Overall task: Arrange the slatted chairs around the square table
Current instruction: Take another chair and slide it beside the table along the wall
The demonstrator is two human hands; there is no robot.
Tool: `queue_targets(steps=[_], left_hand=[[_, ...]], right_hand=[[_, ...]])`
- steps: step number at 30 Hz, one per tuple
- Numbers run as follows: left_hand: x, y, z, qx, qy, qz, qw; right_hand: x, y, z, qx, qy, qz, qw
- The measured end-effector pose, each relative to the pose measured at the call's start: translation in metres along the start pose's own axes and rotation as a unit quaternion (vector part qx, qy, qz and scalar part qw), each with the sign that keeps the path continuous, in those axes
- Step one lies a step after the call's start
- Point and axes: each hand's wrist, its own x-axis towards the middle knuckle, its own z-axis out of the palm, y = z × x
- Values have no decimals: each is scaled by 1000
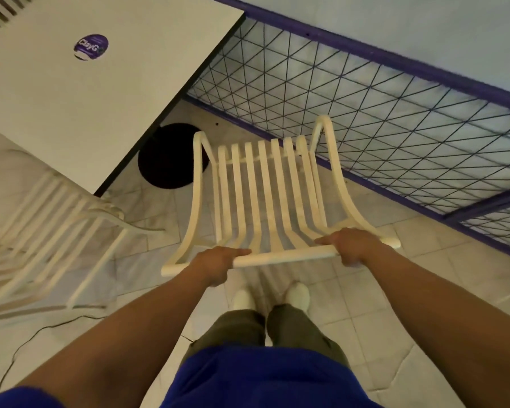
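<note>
You had both sets of fingers wrapped around the top rail of the slatted chair [265,189], left hand [218,262] and right hand [351,245] well apart, probably for steering. Its seat lay ahead of your fingers, beside the tabletop [71,98] corner.

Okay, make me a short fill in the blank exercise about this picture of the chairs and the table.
1. Both hands, left hand and right hand, grip the top rail of the cream slatted chair, so ____ hands hold it.
2. The round sticker on the white square table is ____ in colour.
3. A second cream slatted chair stands to the person's ____.

Missing words: two; purple; left
</note>
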Motion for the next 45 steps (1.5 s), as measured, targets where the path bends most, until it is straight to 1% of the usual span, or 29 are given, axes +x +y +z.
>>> queue_targets(steps=[3,6,11,15,20,26,30,33,36,41,45], left_hand=[[2,1,-1,-4,-4,-9,1000],[5,4,-3,1,-19,7,1000],[0,2,-1,-11,2,20,1000],[-3,2,-2,-17,2,32,999],[0,4,-3,-8,10,37,999],[0,2,0,3,4,16,1000],[0,5,2,-2,11,-7,1000],[-1,5,5,-1,26,-14,1000],[0,7,3,-3,22,-24,999],[3,17,3,-43,23,-57,997],[2,26,5,-25,30,-50,998]], right_hand=[[0,-1,0,28,-6,7,1000],[-1,-7,2,40,7,-5,999],[1,-27,0,41,18,-22,999],[-4,-32,0,22,16,-7,1000],[-3,-33,3,8,34,2,999],[7,-21,3,6,3,7,1000],[15,-12,1,37,-17,-35,999],[16,-9,1,20,-39,-58,997],[18,-6,-3,0,-45,-78,996],[22,4,-8,-11,-54,-89,994],[22,15,-10,-20,-50,-96,994]])
